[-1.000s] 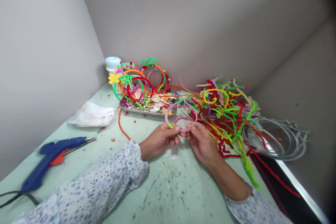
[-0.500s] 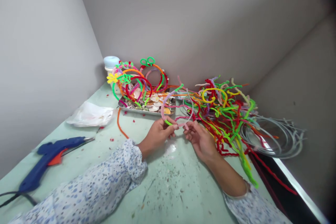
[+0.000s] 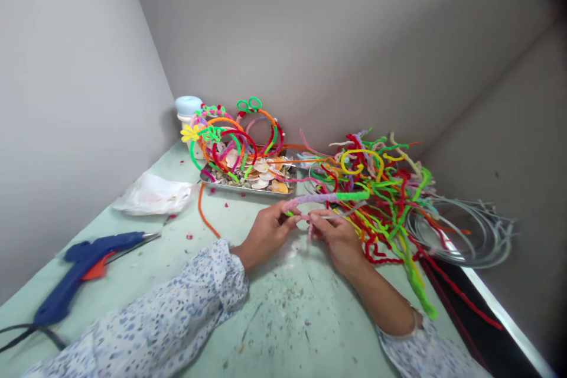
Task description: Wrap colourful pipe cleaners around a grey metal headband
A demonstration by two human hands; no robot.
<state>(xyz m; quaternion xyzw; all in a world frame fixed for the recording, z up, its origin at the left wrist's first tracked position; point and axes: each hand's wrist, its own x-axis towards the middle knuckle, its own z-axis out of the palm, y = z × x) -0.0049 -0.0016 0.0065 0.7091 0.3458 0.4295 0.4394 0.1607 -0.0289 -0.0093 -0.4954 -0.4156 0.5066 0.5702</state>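
Note:
Both hands meet over the middle of the table. My left hand (image 3: 269,229) pinches one side of a headband (image 3: 316,199) wrapped in lilac, pink and green fuzzy wire. Its green-tipped arm points right, above my right hand. The fingers of my right hand (image 3: 339,239) are closed on the bare, clear part of the band, near a pale pink wire end (image 3: 309,233) that hangs down between the hands. Exactly how the fingertips touch the pink wire is partly hidden.
A metal tray (image 3: 248,190) of shells bears several finished colourful bands. Right of it lie tangled fuzzy wires (image 3: 390,189) and clear hoops (image 3: 482,236). At left are a blue glue gun (image 3: 84,271), a plastic bag (image 3: 153,194) and a lidded jar (image 3: 188,106).
The headband has tipped over from upright to nearly flat, its green end now pointing right. My right fingers have closed in and moved slightly nearer my left hand.

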